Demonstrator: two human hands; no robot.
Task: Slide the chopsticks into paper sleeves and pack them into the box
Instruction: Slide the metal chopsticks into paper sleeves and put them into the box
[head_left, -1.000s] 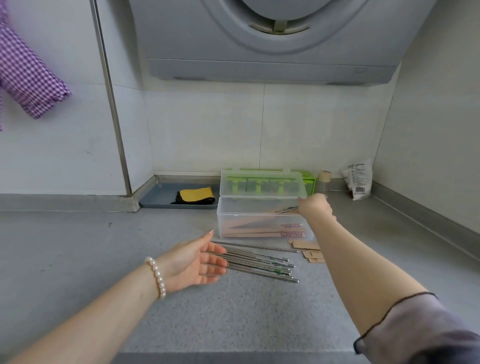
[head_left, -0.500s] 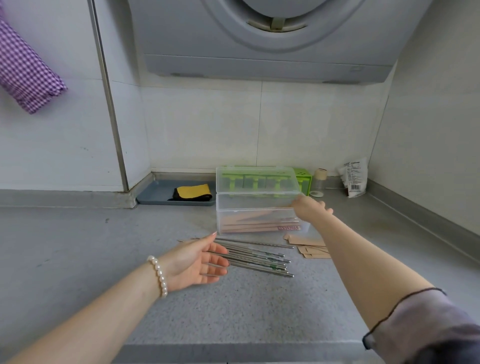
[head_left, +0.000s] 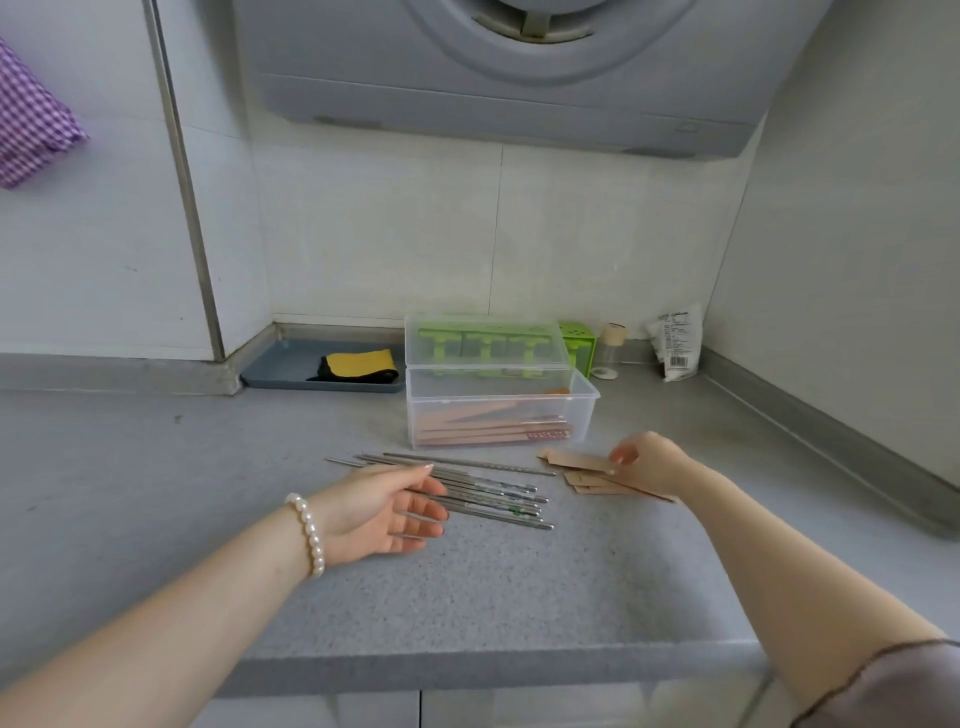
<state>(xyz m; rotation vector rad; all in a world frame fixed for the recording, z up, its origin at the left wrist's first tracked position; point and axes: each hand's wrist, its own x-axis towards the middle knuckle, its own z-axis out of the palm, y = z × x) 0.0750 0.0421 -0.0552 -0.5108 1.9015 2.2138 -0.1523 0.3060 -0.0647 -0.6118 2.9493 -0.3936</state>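
Several bare metal chopsticks (head_left: 488, 493) lie in a loose row on the grey counter. My left hand (head_left: 382, 512) hovers open over their left ends, palm turned inward. To the right lies a small pile of brown paper sleeves (head_left: 589, 480). My right hand (head_left: 649, 462) pinches the top sleeve (head_left: 576, 460) at its right end. Behind them stands a clear plastic box (head_left: 584, 410) with its lid tipped back; several sleeved chopsticks (head_left: 493, 431) lie inside it.
A blue tray (head_left: 280, 371) with a yellow and black cloth sits at the back left. A green holder (head_left: 579, 343), a small jar (head_left: 612, 348) and a white packet (head_left: 675, 348) stand behind the box. A hood hangs overhead. The counter's front edge is near.
My right hand drew back from the box rim and came down onto the paper sleeves, taking hold of the top one. My left hand stayed over the chopsticks.
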